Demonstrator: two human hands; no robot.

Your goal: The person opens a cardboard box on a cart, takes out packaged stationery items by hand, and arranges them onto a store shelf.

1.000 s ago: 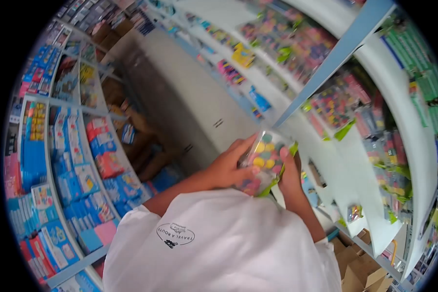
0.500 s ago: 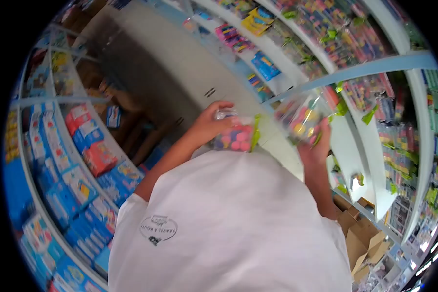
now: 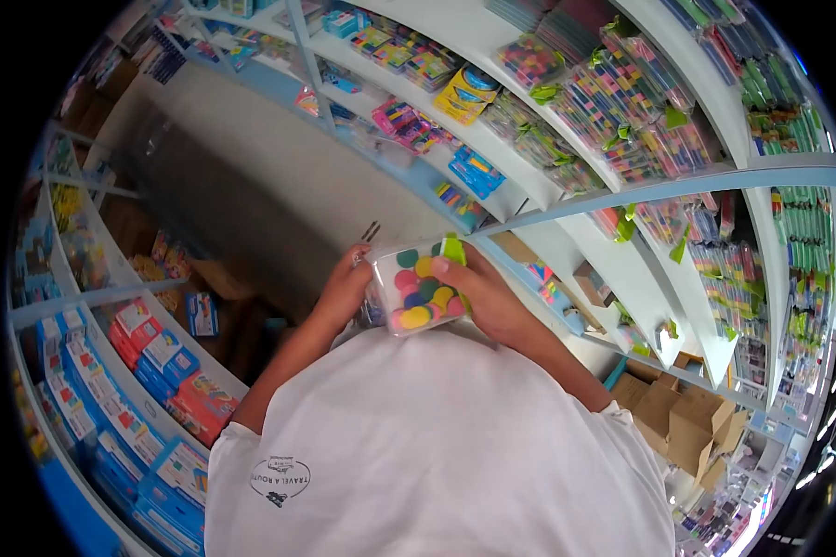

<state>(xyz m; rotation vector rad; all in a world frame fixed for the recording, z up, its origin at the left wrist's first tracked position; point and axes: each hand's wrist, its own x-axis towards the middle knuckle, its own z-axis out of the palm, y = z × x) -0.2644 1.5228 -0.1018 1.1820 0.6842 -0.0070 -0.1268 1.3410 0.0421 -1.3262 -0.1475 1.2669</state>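
- Head view, the hands: the right hand [image 3: 490,295] holds a clear pack [image 3: 420,290] by its right side, the thumb pressed on the front face and the other fingers out of sight behind it, so the pack is pinched between them.
- The left hand [image 3: 346,286] is at the pack's left edge with its fingers bent; clear plastic shows beside it, but whether the fingers grip or only rest there, I cannot tell.
- The clear pack is in front of the chest, a little tilted, above the white shirt [image 3: 437,436]. Round pieces in yellow, pink, green and blue show through it, and a bright green tab [image 3: 453,249] is at its top right corner.
- Head view, around the hands: on the right, white shelves [image 3: 650,297] stand in tiers behind a pale blue rail [image 3: 659,189]. They carry a yellow pack [image 3: 466,94], blue packs [image 3: 476,173] and many clear packs with green tabs.
- Open cardboard boxes [image 3: 692,427] are at the lower right, near the right elbow.
- On the left, another shelf unit [image 3: 93,299] holds blue-and-white boxes [image 3: 88,381] and red-orange packs [image 3: 200,399]. The grey floor [image 3: 279,139] runs between the two sides.
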